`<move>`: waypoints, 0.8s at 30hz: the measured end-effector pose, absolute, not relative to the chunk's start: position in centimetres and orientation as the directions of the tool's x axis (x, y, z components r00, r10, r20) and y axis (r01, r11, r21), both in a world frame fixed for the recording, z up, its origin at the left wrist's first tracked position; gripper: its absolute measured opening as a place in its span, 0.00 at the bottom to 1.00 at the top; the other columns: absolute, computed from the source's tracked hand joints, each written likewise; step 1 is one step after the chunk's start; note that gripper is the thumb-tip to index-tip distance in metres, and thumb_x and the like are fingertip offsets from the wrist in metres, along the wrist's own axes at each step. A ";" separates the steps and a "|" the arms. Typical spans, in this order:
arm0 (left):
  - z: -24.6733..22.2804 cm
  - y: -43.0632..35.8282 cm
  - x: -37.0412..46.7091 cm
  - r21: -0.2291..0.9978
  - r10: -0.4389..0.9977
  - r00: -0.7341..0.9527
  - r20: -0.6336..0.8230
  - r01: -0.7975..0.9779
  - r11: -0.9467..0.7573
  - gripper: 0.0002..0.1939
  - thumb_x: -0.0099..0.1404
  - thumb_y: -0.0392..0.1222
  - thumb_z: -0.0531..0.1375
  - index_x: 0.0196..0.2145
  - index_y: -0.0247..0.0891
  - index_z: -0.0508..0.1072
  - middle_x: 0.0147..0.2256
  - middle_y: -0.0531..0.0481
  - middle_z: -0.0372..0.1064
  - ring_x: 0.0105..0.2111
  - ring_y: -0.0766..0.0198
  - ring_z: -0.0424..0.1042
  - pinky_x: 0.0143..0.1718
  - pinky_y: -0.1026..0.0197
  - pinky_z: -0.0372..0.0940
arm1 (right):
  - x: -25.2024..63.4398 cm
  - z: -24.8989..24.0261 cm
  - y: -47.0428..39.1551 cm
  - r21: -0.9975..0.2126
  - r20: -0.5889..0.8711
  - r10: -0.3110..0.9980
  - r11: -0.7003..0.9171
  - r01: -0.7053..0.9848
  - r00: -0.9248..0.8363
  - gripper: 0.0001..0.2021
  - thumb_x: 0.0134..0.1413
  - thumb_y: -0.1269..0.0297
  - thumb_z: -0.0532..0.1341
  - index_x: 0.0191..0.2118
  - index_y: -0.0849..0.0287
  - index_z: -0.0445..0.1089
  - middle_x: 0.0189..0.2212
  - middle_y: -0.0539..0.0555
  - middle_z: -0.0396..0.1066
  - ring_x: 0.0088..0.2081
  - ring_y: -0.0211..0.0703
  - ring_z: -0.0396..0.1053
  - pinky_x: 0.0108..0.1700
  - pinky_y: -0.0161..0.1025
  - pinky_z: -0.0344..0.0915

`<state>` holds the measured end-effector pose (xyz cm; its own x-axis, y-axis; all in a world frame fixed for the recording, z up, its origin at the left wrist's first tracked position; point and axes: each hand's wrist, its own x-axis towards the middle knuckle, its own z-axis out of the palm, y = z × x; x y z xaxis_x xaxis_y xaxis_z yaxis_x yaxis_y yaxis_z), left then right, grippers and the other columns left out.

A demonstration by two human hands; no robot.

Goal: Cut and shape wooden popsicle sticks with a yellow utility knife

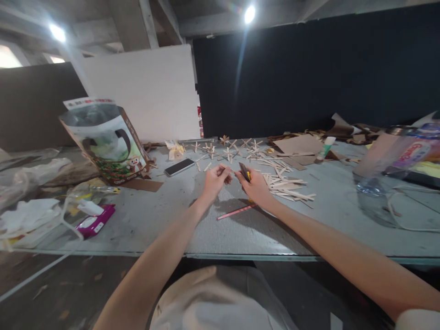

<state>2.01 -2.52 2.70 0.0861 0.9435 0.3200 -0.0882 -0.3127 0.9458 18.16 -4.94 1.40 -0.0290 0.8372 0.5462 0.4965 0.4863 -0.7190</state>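
Over the middle of the grey table, my left hand [218,178] is closed in a pinch. Whatever lies between its fingertips is too small to make out. Close beside it, my right hand [257,187] is wrapped round a dark utility knife [244,172] with a yellow part, its tip pointing up and away. Below the hands lies a pink pencil [235,212], one end running under my right hand. A pile of flat wooden sticks [287,187] spreads just right of that hand. Behind both hands stand several crossed-stick pieces [233,146].
A black phone [179,167] lies left of the sticks. Further left are a printed box [110,146] and a purple wipes packet [95,221]. At right are brown cardboard [299,145], a glue stick [326,148] and a clear plastic bottle [373,178].
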 end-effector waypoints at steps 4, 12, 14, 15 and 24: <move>2.6 -2.3 1.9 0.950 0.955 0.073 0.288 -0.147 -0.275 0.15 0.66 0.52 0.69 0.32 0.40 0.71 0.21 0.54 0.73 0.21 0.65 0.72 0.27 0.62 0.65 | 18.5 0.8 -4.6 -0.613 0.602 0.798 0.486 0.623 -0.029 0.16 0.67 0.47 0.55 0.33 0.52 0.64 0.23 0.52 0.70 0.26 0.47 0.67 0.30 0.39 0.56; 2.9 -2.7 2.0 0.935 0.931 0.080 0.356 -0.032 -0.354 0.18 0.70 0.55 0.64 0.29 0.41 0.71 0.22 0.52 0.73 0.20 0.64 0.72 0.26 0.62 0.66 | 19.7 1.3 -5.1 -0.112 0.613 0.675 0.589 0.800 -0.411 0.08 0.67 0.69 0.56 0.41 0.59 0.73 0.37 0.62 0.81 0.35 0.50 0.76 0.32 0.39 0.55; 3.1 -2.8 2.0 0.931 0.929 0.062 0.365 -0.010 -0.365 0.19 0.71 0.55 0.63 0.28 0.41 0.71 0.22 0.52 0.73 0.20 0.64 0.71 0.26 0.62 0.66 | 19.5 1.4 -5.3 -0.121 0.624 0.665 0.601 0.790 -0.411 0.08 0.68 0.67 0.57 0.41 0.58 0.74 0.37 0.61 0.81 0.35 0.49 0.76 0.33 0.38 0.56; 3.1 -2.8 2.0 0.928 0.926 0.057 0.372 -0.003 -0.373 0.19 0.72 0.55 0.63 0.28 0.41 0.71 0.22 0.52 0.72 0.20 0.64 0.71 0.26 0.62 0.65 | 19.4 1.5 -5.4 -0.151 0.631 0.667 0.607 0.780 -0.397 0.07 0.69 0.65 0.58 0.42 0.58 0.74 0.37 0.60 0.81 0.35 0.48 0.76 0.34 0.38 0.57; 3.4 -3.4 2.0 0.919 0.911 0.123 0.394 -0.029 -0.393 0.16 0.72 0.52 0.62 0.30 0.41 0.74 0.22 0.53 0.72 0.21 0.63 0.73 0.27 0.61 0.68 | 19.0 1.5 -5.8 -0.469 0.604 0.766 0.566 0.678 -0.221 0.13 0.69 0.56 0.59 0.50 0.56 0.75 0.30 0.54 0.79 0.31 0.49 0.75 0.35 0.38 0.61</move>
